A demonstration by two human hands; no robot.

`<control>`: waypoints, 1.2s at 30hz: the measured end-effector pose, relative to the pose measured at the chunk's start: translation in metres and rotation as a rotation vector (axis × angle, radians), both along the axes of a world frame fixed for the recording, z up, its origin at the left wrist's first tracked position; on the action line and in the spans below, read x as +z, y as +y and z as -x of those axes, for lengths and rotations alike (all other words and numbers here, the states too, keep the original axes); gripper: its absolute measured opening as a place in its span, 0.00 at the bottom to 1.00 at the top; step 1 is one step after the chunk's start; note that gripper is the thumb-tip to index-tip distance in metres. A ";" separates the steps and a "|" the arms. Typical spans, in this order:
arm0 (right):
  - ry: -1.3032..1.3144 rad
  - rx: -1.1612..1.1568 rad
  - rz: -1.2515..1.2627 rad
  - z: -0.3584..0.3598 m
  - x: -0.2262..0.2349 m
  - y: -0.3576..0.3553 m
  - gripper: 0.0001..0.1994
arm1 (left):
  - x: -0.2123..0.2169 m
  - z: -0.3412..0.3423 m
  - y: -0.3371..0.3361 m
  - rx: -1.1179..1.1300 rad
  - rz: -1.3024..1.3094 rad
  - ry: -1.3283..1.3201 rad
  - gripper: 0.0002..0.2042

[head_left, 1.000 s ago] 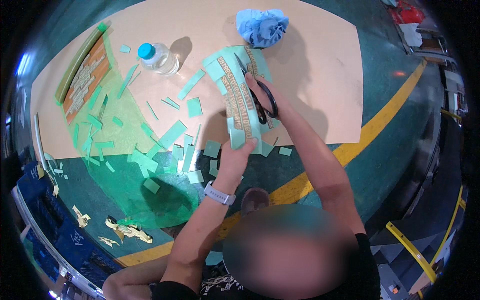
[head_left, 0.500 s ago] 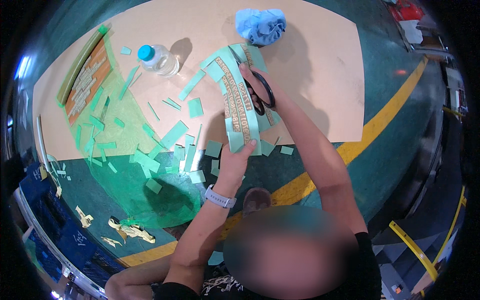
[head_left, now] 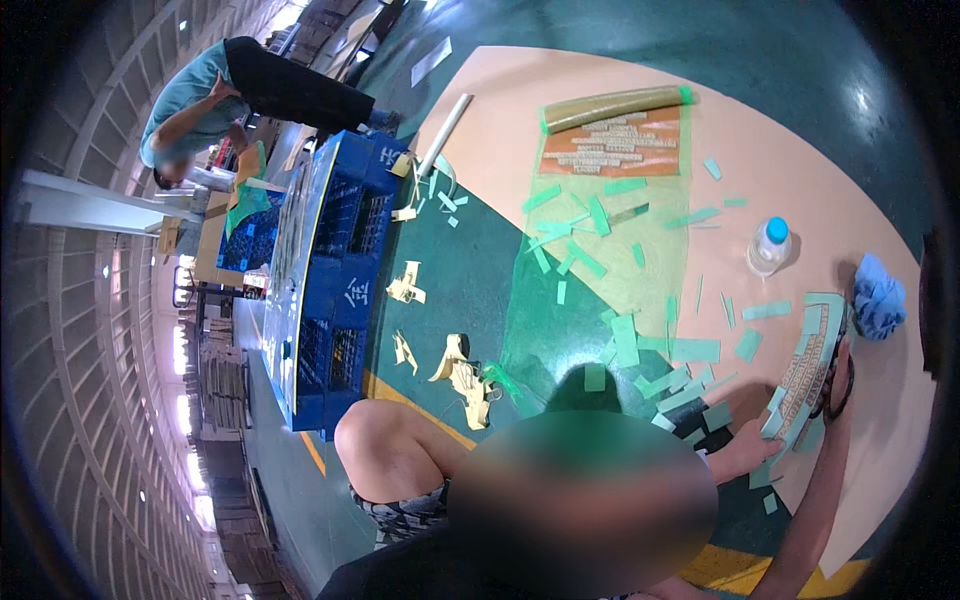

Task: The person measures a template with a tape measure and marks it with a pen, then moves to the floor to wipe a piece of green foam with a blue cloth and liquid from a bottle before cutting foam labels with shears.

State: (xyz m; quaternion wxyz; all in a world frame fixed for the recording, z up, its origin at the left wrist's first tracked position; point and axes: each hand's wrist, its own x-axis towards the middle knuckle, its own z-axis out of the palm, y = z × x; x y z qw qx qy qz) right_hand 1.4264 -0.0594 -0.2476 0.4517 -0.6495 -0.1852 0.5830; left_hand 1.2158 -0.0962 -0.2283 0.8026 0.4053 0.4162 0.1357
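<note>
At the right of the head view, my left hand (head_left: pixel 742 452) pinches the lower end of a pale-green strip sheet (head_left: pixel 808 360) with rows of cut-out characters. My right hand (head_left: pixel 841 378) grips black-handled scissors (head_left: pixel 848 392) along the strip's right side; the blades are hard to make out. Loose pale-green offcuts (head_left: pixel 697 350) lie left of my hands on the tan board (head_left: pixel 800 150) and on translucent green film (head_left: pixel 545 320). A crumpled blue cloth (head_left: pixel 879 300) sits just beyond my right hand.
A clear bottle with a blue cap (head_left: pixel 768 247) stands on the board. Farther off lie a rolled olive tube (head_left: pixel 617 107) and an orange lettered panel (head_left: pixel 615 150). Cream paper scraps (head_left: pixel 465 382) litter the floor near blue pallets (head_left: pixel 345 215). Another person (head_left: pixel 195 105) stands beyond the pallets.
My view has swung left, so the board and both hands now appear farther right, and the pallets and the other person show. My hands still hold the strip and the scissors.
</note>
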 end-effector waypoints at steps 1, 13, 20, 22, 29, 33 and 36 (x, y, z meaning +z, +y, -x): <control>0.019 -0.031 -0.002 0.010 -0.001 0.002 0.24 | -0.003 0.004 -0.001 -0.018 0.040 0.012 0.20; 0.061 0.014 -0.270 0.008 -0.047 0.015 0.26 | -0.007 0.013 0.004 -0.029 -0.115 -0.079 0.18; 0.245 0.164 -0.544 -0.032 -0.066 -0.003 0.17 | 0.020 0.030 0.016 0.026 -0.113 0.171 0.26; 0.168 -0.376 -0.175 0.028 -0.052 0.018 0.18 | 0.032 0.065 0.056 0.124 0.185 -0.288 0.15; 0.216 -0.344 -0.032 0.051 0.026 -0.062 0.23 | 0.070 0.058 0.078 0.040 0.185 -0.282 0.23; 0.380 -0.558 -0.311 0.075 0.025 -0.068 0.15 | 0.078 0.087 0.090 -0.113 0.214 -0.246 0.31; 0.378 -0.637 -0.406 0.063 0.030 -0.058 0.13 | 0.068 0.102 0.108 -0.185 0.166 -0.220 0.32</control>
